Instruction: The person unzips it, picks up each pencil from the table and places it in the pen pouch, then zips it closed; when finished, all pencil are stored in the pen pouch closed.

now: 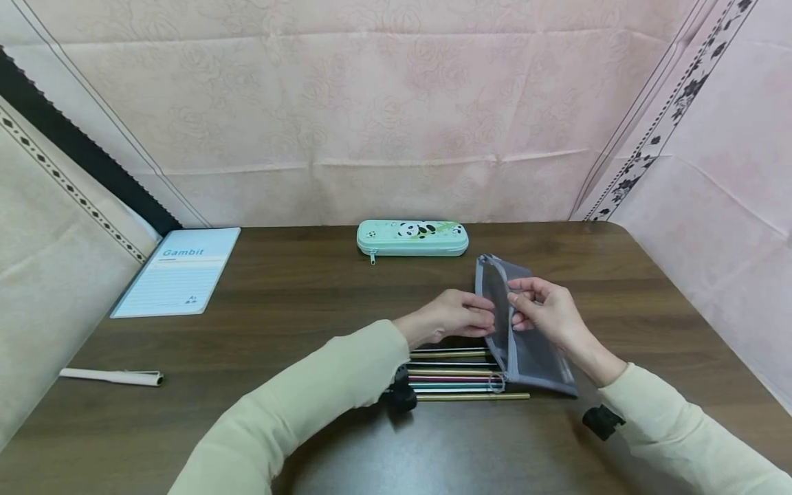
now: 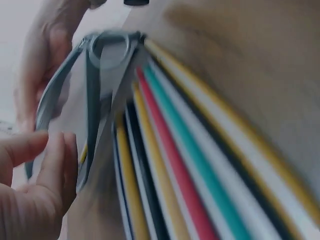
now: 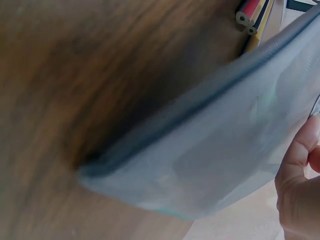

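Note:
A grey mesh zip pouch (image 1: 540,361) stands tilted on the table, its mouth spread toward the left. The right hand (image 1: 547,311) pinches the pouch's right rim between thumb and fingers. At the mouth is the left hand (image 1: 454,317), its fingertips between the two rims and nothing visible held in them. A short yellow strip (image 2: 83,153) shows behind the near rim in the left wrist view. Below the left hand lies a row of pencils (image 2: 172,155) in gold, black, red and green, their ends close to the pouch. A ring (image 2: 110,50) hangs at the pouch's corner.
A mint pencil case (image 1: 412,238) with a panda print lies at the table's back edge. On the left are a light blue notebook (image 1: 179,271) and a white pen (image 1: 114,377). Patterned cloth (image 1: 383,110) stands behind the table and along both sides.

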Motion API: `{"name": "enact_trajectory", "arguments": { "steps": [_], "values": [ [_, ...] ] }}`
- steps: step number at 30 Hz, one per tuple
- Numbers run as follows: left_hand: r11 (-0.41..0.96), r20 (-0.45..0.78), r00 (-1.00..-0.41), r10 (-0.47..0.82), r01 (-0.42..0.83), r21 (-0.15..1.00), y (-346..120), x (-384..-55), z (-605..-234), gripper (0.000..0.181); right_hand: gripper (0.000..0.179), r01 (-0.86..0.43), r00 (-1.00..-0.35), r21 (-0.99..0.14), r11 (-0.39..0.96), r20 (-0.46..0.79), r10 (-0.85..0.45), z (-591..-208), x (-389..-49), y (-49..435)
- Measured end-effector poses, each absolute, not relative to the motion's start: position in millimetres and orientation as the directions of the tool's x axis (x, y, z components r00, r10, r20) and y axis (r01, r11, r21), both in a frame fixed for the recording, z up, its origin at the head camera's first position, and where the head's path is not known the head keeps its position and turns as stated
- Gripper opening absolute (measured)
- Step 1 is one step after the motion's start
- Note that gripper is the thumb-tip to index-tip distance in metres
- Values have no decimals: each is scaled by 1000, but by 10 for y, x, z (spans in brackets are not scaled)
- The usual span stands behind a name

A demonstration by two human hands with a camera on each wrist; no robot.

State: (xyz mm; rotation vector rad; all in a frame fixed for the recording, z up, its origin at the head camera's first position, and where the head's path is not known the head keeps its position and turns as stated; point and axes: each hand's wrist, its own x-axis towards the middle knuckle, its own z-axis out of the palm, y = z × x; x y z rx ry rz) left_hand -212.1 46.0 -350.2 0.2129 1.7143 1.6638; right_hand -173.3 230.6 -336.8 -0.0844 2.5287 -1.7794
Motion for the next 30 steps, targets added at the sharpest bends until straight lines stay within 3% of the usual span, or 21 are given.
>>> {"name": "enact_trajectory", "arguments": {
  "steps": [8, 16, 30],
  "values": [
    [429, -407, -663, 628, -141, 892, -138, -2242, -3567, 28, 37, -12, -998, -952, 306, -9, -67, -3374, -1745, 2321],
    [527, -389, -635, 667, 32, 849, -345, -2220, -3612, 23, 38, 3, -998, -956, 293, -22, -62, -3381, -1748, 2342],
    [650, -316, -688, 654, 296, 700, -321, -2187, -3550, 21, 39, 32, -997, -963, 268, -48, -53, -3373, -1743, 2364]
  ]
}}
